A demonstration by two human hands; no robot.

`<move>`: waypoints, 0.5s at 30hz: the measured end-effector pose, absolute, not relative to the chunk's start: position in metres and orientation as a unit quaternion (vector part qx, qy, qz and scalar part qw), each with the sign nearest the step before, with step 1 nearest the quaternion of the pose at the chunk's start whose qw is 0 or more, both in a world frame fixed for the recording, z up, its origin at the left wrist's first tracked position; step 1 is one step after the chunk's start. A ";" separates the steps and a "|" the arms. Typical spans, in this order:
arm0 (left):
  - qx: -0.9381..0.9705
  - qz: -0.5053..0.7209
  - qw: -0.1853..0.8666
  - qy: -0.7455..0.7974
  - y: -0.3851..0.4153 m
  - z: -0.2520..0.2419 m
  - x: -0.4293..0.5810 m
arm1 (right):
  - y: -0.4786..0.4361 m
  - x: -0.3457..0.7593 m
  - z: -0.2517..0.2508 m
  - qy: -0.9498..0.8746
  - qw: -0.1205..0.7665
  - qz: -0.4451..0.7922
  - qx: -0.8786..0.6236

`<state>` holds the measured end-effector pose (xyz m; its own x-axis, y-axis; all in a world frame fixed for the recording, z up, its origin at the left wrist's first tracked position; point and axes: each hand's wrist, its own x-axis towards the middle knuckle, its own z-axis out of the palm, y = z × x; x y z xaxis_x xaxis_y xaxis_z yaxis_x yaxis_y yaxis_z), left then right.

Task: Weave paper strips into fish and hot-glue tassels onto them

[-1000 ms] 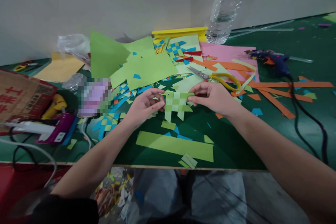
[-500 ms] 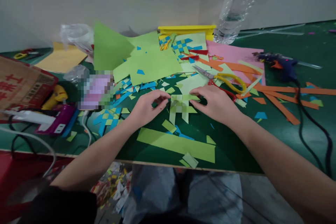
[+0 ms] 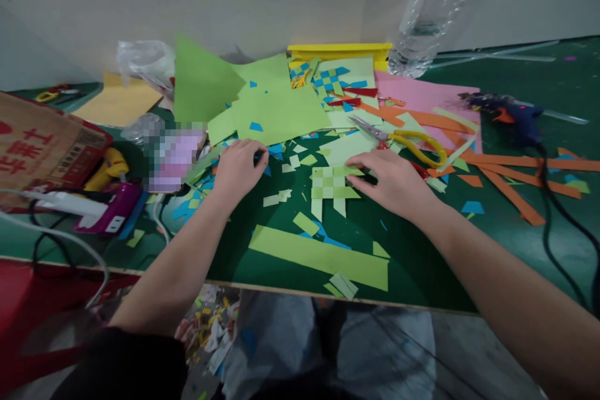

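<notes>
A small woven paper piece [image 3: 330,182] in two shades of green lies on the table, with loose strip ends sticking out at its right and front. At its right edge, the thumb and forefinger of my right hand [image 3: 391,180] close on the strip ends. My left hand [image 3: 239,172] is away from the weave, over blue and green paper scraps beside the phone. Its thumb and forefinger are slightly apart with nothing visible between them; the other fingertips are hidden. In front of the weave lies a wide green paper strip [image 3: 319,256].
Yellow-handled scissors [image 3: 417,142] lie behind my right hand. Green paper sheets [image 3: 281,109], orange strips [image 3: 510,190] and a glue gun [image 3: 510,115] with a black cord spread around. A plastic bottle [image 3: 422,25] stands at the back. The blurred phone [image 3: 173,159] and a cardboard box [image 3: 42,150] are at left.
My left hand has left the woven paper and moved left to the scraps near the phone. A few pale scraps now show where it was. My right hand stays at the weave.
</notes>
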<state>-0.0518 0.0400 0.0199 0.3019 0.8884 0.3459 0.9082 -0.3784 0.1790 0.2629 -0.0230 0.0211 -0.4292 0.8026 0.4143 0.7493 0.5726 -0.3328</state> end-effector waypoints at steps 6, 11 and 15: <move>-0.813 -0.207 0.011 -0.543 0.050 0.011 -0.058 | -0.023 0.262 0.021 -0.852 0.269 0.045 -0.447; -0.796 -0.225 -0.002 -0.562 0.053 0.008 -0.060 | -0.023 0.262 0.021 -0.856 0.261 0.045 -0.445; -0.753 -0.271 0.024 -0.599 0.050 0.015 -0.061 | -0.022 0.263 0.020 -0.856 0.264 0.042 -0.443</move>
